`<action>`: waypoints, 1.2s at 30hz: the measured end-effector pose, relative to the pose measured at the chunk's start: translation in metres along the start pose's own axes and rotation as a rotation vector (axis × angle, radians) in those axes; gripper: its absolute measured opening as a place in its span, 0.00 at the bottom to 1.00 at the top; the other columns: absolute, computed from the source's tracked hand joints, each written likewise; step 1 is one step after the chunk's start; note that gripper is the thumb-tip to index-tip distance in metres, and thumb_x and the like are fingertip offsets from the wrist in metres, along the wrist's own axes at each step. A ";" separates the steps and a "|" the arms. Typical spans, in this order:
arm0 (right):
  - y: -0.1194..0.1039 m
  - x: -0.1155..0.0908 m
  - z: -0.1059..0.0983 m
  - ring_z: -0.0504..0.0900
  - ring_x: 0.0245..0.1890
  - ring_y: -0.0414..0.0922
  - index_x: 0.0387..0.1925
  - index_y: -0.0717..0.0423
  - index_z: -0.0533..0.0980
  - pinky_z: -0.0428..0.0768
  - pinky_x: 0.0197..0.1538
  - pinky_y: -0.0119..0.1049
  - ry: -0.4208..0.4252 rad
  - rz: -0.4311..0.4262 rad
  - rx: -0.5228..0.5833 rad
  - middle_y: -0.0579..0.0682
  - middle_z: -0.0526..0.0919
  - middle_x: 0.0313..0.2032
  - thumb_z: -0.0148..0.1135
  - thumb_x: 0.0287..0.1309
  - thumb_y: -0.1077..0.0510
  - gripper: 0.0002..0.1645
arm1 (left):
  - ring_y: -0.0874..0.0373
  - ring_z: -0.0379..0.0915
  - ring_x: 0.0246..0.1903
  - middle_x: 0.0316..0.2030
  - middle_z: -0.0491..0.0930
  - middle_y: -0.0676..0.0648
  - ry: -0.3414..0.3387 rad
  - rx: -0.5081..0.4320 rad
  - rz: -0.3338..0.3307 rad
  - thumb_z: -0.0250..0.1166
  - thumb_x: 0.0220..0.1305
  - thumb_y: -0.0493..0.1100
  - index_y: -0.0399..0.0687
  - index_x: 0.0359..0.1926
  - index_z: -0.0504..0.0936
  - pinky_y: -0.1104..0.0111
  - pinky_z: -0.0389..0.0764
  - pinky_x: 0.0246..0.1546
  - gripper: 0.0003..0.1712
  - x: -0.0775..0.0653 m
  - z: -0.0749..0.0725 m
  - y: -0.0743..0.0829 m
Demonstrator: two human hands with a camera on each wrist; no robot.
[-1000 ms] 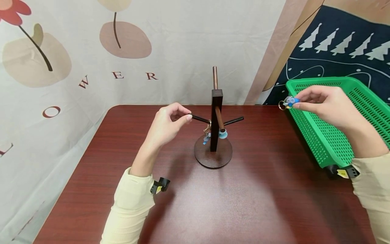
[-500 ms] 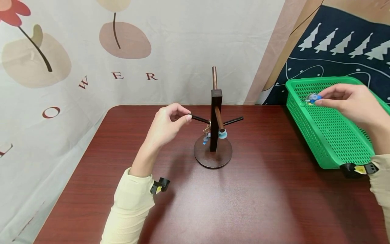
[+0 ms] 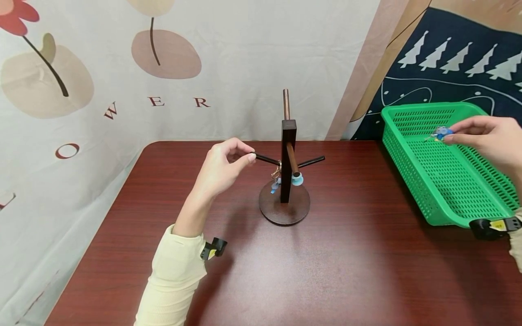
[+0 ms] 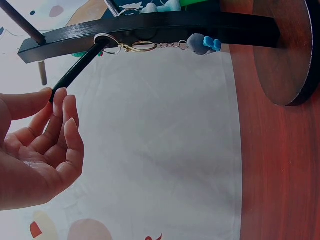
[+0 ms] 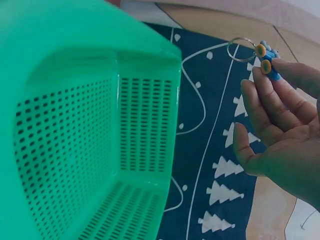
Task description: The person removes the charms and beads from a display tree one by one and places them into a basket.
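Note:
My left hand (image 3: 226, 167) pinches the outer end of a black peg (image 4: 75, 70) on the dark upright stand (image 3: 287, 158). On that peg, close to the post, a keychain with a grey and blue figure (image 4: 202, 44) hangs by its ring. A pale blue piece (image 3: 297, 179) shows at the stand's other side, partly behind the front peg. Over the green basket (image 3: 444, 199), my right hand (image 3: 489, 138) holds a blue keychain figure (image 5: 268, 61) between thumb and fingers. Its metal ring (image 5: 241, 50) sticks out freely, and yellow-orange round parts show on the figure.
The basket stands at the right of the reddish-brown table (image 3: 346, 271), its perforated bottom visible. The stand's round base (image 3: 284, 213) rests near the table's back edge. Behind hangs a pale printed cloth (image 3: 244, 54), with a dark tree-patterned cloth (image 3: 440, 86) at the right.
My right hand has carried the blue keychain rightward, from beside the basket's left rim to over its inside. The left hand keeps its pinch on the peg; the stand is still.

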State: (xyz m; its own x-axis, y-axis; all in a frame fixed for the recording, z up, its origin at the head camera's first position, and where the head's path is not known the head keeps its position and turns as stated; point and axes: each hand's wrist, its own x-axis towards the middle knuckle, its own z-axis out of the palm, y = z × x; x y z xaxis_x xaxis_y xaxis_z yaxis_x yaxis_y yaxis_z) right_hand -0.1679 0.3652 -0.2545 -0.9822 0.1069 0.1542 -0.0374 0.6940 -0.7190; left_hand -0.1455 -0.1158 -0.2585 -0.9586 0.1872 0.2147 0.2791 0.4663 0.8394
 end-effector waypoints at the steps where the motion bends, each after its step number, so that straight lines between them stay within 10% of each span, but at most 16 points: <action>1: 0.002 0.000 -0.001 0.73 0.23 0.24 0.26 0.36 0.78 0.64 0.29 0.16 0.002 0.004 0.014 0.24 0.75 0.17 0.62 0.55 0.61 0.13 | 0.59 0.75 0.26 0.27 0.81 0.43 -0.001 0.000 -0.001 0.63 0.57 0.35 0.39 0.36 0.80 0.69 0.69 0.29 0.05 0.000 0.000 0.000; 36: 0.031 0.006 -0.008 0.73 0.19 0.24 0.29 0.29 0.70 0.66 0.23 0.20 0.034 0.093 0.128 0.22 0.73 0.19 0.54 0.62 0.57 0.14 | 0.58 0.76 0.26 0.28 0.81 0.42 -0.004 0.004 0.002 0.63 0.57 0.35 0.39 0.36 0.80 0.69 0.69 0.28 0.05 0.000 -0.001 0.001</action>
State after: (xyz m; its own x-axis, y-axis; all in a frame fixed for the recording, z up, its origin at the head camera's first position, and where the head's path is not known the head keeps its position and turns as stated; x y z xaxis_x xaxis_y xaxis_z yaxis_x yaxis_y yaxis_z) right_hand -0.1732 0.3933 -0.2706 -0.9757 0.1922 0.1047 0.0279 0.5838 -0.8114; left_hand -0.1452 -0.1162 -0.2577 -0.9579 0.1916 0.2140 0.2809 0.4693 0.8372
